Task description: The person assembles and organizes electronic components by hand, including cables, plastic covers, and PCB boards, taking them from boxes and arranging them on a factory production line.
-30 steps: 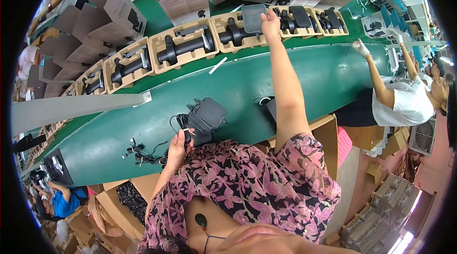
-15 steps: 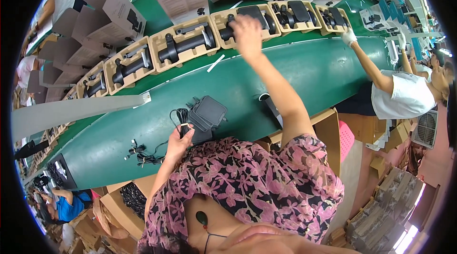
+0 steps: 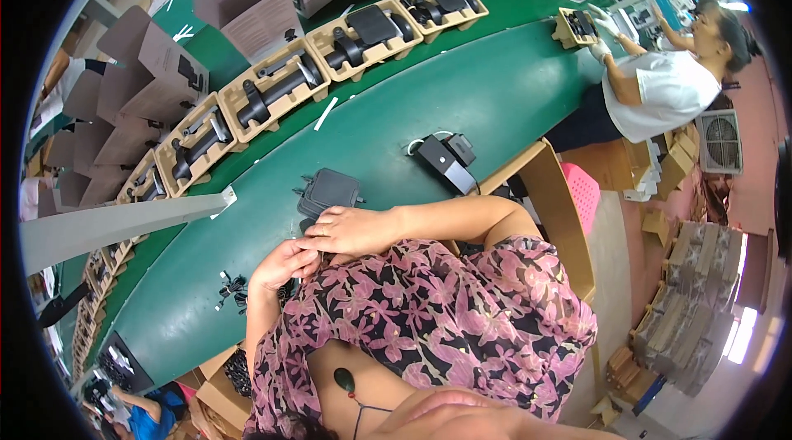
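Observation:
My left hand (image 3: 285, 265) and my right hand (image 3: 353, 232) meet at the near edge of the green table, the right fingers lapping over the left fingertips. Both are closed. A black cable bundle was in my left hand a moment earlier; now the fingers mostly cover it. Whatever my right fingers grip is hidden. Just beyond the hands lie black power adapters (image 3: 332, 190), stacked. Loose black cables (image 3: 233, 290) rest left of my left hand, partly behind my wrist.
Cardboard trays (image 3: 276, 87) holding black tubular devices line the far side, with open printed boxes (image 3: 161, 61) behind. A grey metal bar (image 3: 124, 221) crosses at left. Right of the adapters sits a black-and-silver box (image 3: 445, 164). At right, a gloved co-worker (image 3: 660, 81) handles another tray (image 3: 575, 28).
My right hand has come back from the far trays to my left hand, covering the cable bundle. The view has shifted. At right, the co-worker has drawn one tray away from the row.

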The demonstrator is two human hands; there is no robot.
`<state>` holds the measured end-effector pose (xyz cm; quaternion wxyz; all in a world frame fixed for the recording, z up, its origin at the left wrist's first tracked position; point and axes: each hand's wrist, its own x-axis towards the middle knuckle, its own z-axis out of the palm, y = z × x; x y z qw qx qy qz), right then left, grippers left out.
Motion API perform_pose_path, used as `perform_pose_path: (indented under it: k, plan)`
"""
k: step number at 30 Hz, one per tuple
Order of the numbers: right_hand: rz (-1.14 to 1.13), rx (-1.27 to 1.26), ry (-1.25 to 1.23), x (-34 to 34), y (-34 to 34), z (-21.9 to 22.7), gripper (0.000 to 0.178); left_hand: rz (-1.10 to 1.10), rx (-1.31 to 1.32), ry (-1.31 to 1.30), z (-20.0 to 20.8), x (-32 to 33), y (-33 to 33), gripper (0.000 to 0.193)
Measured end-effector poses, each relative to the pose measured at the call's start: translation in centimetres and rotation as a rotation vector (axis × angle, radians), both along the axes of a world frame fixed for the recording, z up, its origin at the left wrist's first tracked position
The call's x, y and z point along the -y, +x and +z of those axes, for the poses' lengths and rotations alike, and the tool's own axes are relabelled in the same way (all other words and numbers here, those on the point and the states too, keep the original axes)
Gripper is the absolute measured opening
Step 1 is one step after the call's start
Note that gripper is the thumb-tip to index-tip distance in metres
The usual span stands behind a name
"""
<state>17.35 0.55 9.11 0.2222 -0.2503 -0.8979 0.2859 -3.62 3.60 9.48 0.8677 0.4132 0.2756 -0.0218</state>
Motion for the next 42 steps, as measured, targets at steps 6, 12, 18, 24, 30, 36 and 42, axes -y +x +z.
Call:
perform_pose_path:
  k: [6,12,18,24,30,36,42]
  plan:
    - [-0.121,0.011,-0.230,0.4,-0.3,-0.5,0.028,0.176,-0.092,-0.052,0.0,0.2,0.0,0.027]
    - [-0.382,0.192,-0.161,-3.1,1.4,0.5,0.026,0.600,-0.150,0.080,-2.6,0.8,-0.8,0.029]
    - [-1.175,-0.030,0.050,-12.3,7.2,-3.1,0.023,0.710,-0.349,0.194,-3.8,2.7,-3.4,0.030]
    - [-1.315,0.282,0.045,-18.8,13.4,-3.9,0.023,0.799,-0.397,0.120,-3.6,6.1,-1.2,0.030]
    - [-1.178,0.644,-0.010,-22.1,13.4,-4.4,0.026,0.851,-0.401,0.122,-3.8,7.5,-0.7,0.033]
    - [-1.259,0.438,0.204,-23.7,10.6,-7.4,0.023,0.947,-0.342,0.153,-5.3,8.7,-1.0,0.032]
    - [-1.396,0.661,0.472,-23.4,11.5,-7.2,0.026,1.041,-0.395,0.182,-6.0,9.5,-1.9,0.026]
